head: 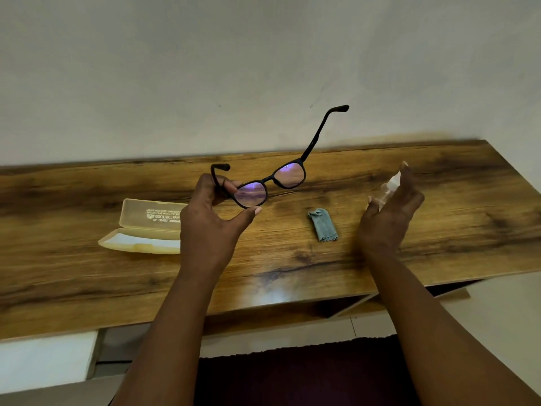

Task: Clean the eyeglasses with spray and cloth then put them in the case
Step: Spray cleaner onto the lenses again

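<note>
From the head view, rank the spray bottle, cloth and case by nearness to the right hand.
1. Spray bottle: held in the right hand.
2. Cloth: on the table, just left of that hand.
3. Case: open, far left, beyond the left hand.

A wooden counter (292,259) with dark grain is set against a pale wall. Toward its left, an open cream case (146,230) is laid, lid raised on the far side. Right of centre, well apart from the case, a small folded grey-blue cloth (323,225) is laid flat.
</note>
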